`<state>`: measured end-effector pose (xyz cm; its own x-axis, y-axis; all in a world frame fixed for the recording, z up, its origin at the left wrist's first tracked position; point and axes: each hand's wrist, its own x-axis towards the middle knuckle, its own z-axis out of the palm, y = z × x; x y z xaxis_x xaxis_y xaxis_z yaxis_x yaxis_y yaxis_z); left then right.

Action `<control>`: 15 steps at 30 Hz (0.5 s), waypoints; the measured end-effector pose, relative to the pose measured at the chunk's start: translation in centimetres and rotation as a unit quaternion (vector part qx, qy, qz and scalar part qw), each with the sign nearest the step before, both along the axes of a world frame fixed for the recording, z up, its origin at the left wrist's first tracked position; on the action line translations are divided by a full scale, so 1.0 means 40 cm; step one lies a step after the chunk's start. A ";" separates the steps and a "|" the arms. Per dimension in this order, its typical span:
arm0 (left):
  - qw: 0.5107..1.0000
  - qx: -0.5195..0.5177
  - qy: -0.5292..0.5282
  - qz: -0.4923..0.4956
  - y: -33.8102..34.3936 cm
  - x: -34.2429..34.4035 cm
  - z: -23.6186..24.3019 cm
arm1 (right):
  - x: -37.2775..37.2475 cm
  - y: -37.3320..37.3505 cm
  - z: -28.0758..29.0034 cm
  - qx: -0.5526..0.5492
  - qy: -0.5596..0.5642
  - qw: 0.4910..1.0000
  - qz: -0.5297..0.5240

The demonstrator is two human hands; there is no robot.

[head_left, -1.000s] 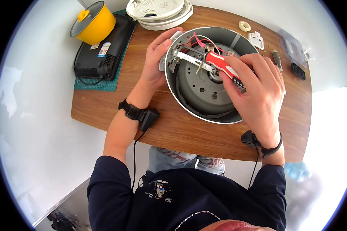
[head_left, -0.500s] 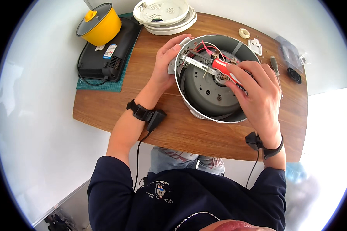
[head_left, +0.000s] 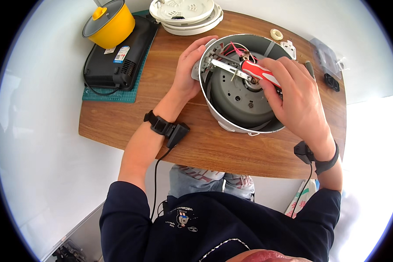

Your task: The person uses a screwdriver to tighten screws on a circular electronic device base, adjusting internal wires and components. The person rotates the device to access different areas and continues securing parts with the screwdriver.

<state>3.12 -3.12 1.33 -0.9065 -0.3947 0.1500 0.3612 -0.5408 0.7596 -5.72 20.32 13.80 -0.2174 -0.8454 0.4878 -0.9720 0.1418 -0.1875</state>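
A round grey appliance housing [head_left: 222, 118], which looks like an upturned rice cooker body without its base, sits on the table in front of me. Inside are a grey metal bowl [head_left: 231, 97], pink and red wires [head_left: 239, 50] and a narrow metal lever strip [head_left: 227, 67]. My left hand [head_left: 188, 72] is closed around the housing's left side, at a light bracket. Over the opening, my right hand [head_left: 292, 89] grips the red and white handle of a screwdriver [head_left: 256, 70]. The handle slants toward the left inner wall; its tip is hard to make out among the parts.
White round covers [head_left: 183, 13] are stacked at the back. A yellow pot [head_left: 113, 27] stands on a black appliance [head_left: 113, 65] over a green cutting mat [head_left: 111, 96] at left. To the right lie a cream ring [head_left: 276, 34], a white plastic part [head_left: 289, 49], another screwdriver [head_left: 309, 68] and a clear box [head_left: 326, 58].
My right forearm has swung outward to the right, and the screwdriver handle has turned slightly in my grip. My left hand stays on the housing. The whole view has shifted slightly.
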 end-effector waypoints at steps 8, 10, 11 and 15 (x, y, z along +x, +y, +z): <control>0.999 0.041 -0.015 -0.009 0.005 -0.004 -0.004 | -0.015 0.000 -0.006 0.007 0.014 0.999 0.050; 0.999 0.047 -0.019 -0.009 0.005 0.000 0.001 | -0.014 0.000 0.002 0.031 0.033 0.997 0.055; 0.998 0.051 -0.021 -0.009 0.005 0.001 0.002 | -0.014 -0.001 0.004 0.037 0.058 0.996 0.060; 0.998 0.056 -0.023 -0.016 0.002 -0.002 0.003 | -0.004 -0.013 0.018 0.040 0.152 0.984 0.089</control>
<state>3.05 -3.03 1.44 -0.9236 -0.3780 0.0634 0.3083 -0.6343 0.7090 -5.88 19.81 14.53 0.0827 -0.8953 0.4378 -0.9921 -0.0325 0.1211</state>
